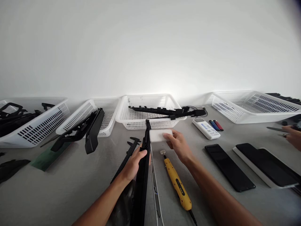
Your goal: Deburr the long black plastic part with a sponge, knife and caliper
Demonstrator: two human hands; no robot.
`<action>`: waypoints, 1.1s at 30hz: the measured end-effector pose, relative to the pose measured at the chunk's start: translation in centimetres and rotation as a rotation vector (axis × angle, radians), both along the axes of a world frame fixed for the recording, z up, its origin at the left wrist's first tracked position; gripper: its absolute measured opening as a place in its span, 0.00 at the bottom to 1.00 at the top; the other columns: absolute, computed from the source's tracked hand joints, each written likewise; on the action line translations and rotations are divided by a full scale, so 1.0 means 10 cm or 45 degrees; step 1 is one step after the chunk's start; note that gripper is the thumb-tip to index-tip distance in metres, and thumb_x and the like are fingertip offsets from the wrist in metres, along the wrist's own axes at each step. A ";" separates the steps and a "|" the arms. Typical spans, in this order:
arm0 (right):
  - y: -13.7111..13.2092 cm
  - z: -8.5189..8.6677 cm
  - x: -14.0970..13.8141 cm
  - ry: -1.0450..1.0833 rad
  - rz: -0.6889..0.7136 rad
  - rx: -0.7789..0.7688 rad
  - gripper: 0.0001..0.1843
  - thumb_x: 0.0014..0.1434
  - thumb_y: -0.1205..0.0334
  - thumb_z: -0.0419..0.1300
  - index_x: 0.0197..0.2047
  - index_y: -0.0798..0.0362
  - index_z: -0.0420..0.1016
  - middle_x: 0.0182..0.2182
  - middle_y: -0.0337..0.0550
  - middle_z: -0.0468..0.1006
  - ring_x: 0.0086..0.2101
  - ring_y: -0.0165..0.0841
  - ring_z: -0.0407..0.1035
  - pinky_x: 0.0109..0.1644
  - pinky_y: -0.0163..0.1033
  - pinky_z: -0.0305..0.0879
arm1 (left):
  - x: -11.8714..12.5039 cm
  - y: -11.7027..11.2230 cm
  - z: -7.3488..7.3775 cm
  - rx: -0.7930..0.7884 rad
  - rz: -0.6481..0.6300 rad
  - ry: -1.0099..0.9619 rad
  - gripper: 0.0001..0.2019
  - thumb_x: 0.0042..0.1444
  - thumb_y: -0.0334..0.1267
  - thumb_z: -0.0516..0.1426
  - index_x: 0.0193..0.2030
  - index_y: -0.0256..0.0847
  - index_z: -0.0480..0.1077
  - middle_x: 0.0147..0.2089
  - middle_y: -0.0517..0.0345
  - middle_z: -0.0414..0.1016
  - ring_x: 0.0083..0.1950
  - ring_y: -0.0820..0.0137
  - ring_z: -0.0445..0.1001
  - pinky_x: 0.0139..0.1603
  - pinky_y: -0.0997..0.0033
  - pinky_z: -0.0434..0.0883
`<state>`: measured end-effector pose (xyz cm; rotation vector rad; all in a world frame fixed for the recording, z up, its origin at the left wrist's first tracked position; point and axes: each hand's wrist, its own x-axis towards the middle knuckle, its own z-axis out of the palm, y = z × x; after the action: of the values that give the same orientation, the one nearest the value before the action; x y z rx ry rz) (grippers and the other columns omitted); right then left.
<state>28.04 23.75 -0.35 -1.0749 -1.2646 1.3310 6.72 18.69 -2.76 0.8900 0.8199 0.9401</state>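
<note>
My left hand [134,164] is closed around a long black plastic part [143,182] that runs from the bottom edge up toward the middle basket. My right hand [179,144] grips a small white block [158,135] and holds it against the part's upper end. A yellow electric screwdriver [177,184] lies on the table just right of the part, tip pointing away. A black caliper [130,150] lies left of my left hand. A thin metal strip [155,185] runs alongside the part.
Several white baskets line the wall: far left [42,125], left middle [108,119] and middle [141,124] hold black parts, another at right [235,114]. A white remote [206,128], two pens [216,125], a black phone [229,168] and a dark tablet [265,164] lie right. Another person's hand [293,136] shows at far right.
</note>
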 end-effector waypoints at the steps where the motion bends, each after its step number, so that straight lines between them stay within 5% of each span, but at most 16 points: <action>1: 0.00 0.01 0.01 0.018 0.009 0.065 0.20 0.64 0.42 0.65 0.45 0.51 0.77 0.26 0.34 0.67 0.24 0.29 0.55 0.27 0.36 0.51 | 0.00 0.00 0.00 0.001 0.012 0.007 0.17 0.63 0.53 0.62 0.44 0.40 0.71 0.27 0.64 0.68 0.25 0.73 0.64 0.26 0.73 0.62; 6: -0.03 -0.05 -0.04 -0.274 0.228 0.562 0.17 0.70 0.59 0.59 0.58 0.42 0.82 0.49 0.47 0.75 0.41 0.37 0.70 0.41 0.41 0.67 | 0.01 0.02 -0.02 0.023 0.059 0.036 0.17 0.62 0.53 0.62 0.41 0.40 0.70 0.27 0.62 0.68 0.26 0.73 0.64 0.27 0.73 0.62; 9: -0.02 -0.13 -0.08 -0.427 0.187 0.747 0.28 0.68 0.71 0.53 0.60 0.37 0.83 0.52 0.46 0.71 0.48 0.37 0.70 0.49 0.43 0.68 | 0.02 0.03 0.00 0.051 0.045 0.032 0.16 0.63 0.53 0.61 0.37 0.41 0.68 0.26 0.63 0.67 0.25 0.73 0.62 0.27 0.72 0.61; 15: -0.01 -0.15 -0.07 -0.374 0.183 0.701 0.33 0.67 0.74 0.49 0.62 0.33 0.82 0.51 0.45 0.70 0.46 0.36 0.70 0.46 0.42 0.70 | 0.01 0.03 0.09 0.109 0.033 0.068 0.19 0.65 0.54 0.56 0.30 0.42 0.65 0.24 0.63 0.64 0.23 0.74 0.56 0.25 0.71 0.57; 21: -0.14 -0.02 -0.10 -0.370 0.372 0.527 0.38 0.58 0.72 0.57 0.68 0.35 0.76 0.59 0.45 0.69 0.50 0.39 0.69 0.46 0.42 0.70 | 0.02 0.02 0.03 0.052 0.079 0.085 0.16 0.62 0.53 0.61 0.36 0.41 0.68 0.26 0.62 0.68 0.25 0.73 0.62 0.27 0.72 0.62; 25: -0.10 -0.03 -0.08 -0.462 0.257 0.562 0.29 0.62 0.64 0.64 0.65 0.38 0.79 0.56 0.45 0.70 0.38 0.33 0.66 0.39 0.39 0.67 | 0.02 0.02 -0.02 0.051 0.090 0.052 0.16 0.62 0.52 0.62 0.41 0.40 0.71 0.27 0.62 0.69 0.26 0.72 0.65 0.28 0.72 0.63; 29: -0.01 -0.09 -0.03 -0.508 0.002 0.613 0.26 0.60 0.67 0.63 0.61 0.41 0.83 0.53 0.46 0.72 0.38 0.34 0.66 0.39 0.41 0.66 | 0.01 0.03 -0.02 0.047 0.053 0.036 0.15 0.63 0.52 0.60 0.40 0.40 0.70 0.27 0.62 0.70 0.25 0.73 0.65 0.28 0.72 0.63; 33: -0.06 -0.10 -0.09 -0.502 0.135 0.691 0.28 0.58 0.69 0.63 0.60 0.41 0.83 0.52 0.45 0.73 0.40 0.35 0.68 0.41 0.41 0.67 | 0.00 0.02 -0.01 0.070 0.057 0.050 0.17 0.61 0.52 0.62 0.40 0.40 0.70 0.28 0.61 0.71 0.26 0.72 0.65 0.29 0.72 0.63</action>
<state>27.15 23.20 -1.32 -0.9062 -1.8632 0.7849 6.67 18.89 -2.89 0.9433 0.8540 0.9907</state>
